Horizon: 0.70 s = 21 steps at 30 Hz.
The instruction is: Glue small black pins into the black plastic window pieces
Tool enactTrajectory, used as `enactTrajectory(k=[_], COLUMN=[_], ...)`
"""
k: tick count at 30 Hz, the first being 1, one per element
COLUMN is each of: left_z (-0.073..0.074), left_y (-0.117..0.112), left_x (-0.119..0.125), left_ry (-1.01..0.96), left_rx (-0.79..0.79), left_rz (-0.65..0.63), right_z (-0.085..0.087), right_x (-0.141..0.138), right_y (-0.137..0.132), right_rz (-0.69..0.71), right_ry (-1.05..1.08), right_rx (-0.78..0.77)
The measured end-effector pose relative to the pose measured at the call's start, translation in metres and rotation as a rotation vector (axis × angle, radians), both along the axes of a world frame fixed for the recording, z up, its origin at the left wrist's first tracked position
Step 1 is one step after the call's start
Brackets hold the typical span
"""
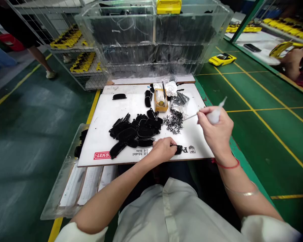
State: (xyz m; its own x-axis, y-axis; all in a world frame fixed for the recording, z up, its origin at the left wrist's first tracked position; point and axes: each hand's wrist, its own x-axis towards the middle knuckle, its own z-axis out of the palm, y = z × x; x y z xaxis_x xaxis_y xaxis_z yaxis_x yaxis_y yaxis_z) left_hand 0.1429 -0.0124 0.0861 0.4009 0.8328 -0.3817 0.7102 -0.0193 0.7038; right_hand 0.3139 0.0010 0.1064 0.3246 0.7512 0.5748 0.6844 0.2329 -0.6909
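Note:
My left hand [165, 148] rests near the front edge of the white board, its fingers closed on a black plastic part [178, 150]. Raised over the board's right side, my right hand [215, 131] grips a small white squeeze bottle [214, 117] with a pointed nozzle. A thin metal rod [191, 117] juts left from the same fingers; its kind is unclear. Just left of the rod's tip lies a heap of tiny black pieces [175, 121]. A larger pile of flat black parts [127, 132] spreads beyond and left of my left hand.
A small yellow box [161, 105] stands behind the heap, beside plastic bags [179, 101]. Large clear bins [116, 30] rise behind the board [96, 134]. Racks with yellow model car bodies [83, 62] are at left. A person's hand [293, 60] is at far right.

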Motion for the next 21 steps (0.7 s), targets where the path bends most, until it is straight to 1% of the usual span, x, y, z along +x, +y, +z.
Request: enactTrajectory(k=[3, 5, 7, 17, 19, 21], left_z=[0.003, 0.005, 0.006, 0.003, 0.004, 0.004], left_y=[0.000, -0.001, -0.001, -0.002, -0.002, -0.002], left_x=[0.000, 0.000, 0.000, 0.001, 0.000, 0.000], left_ry=[0.002, 0.009, 0.013, 0.009, 0.008, 0.001], left_rx=[-0.017, -0.032, -0.037, -0.018, -0.017, -0.020], left_rz=[0.007, 0.006, 0.004, 0.015, 0.014, 0.012], right_z=[-0.004, -0.008, -0.011, -0.020, -0.020, -0.018], right_x=[0.011, 0.014, 0.015, 0.010, 0.010, 0.010], right_y=[-0.038, -0.053, -0.061, -0.064, -0.065, -0.066], right_rz=[-0.035, -0.034, -0.030, 0.001, 0.016, 0.000], right_ry=[-0.015, -0.022, -0.030, -0.105, -0.116, -0.123], right_rx=[-0.119, -0.161, -0.183, -0.199, -0.200, -0.191])
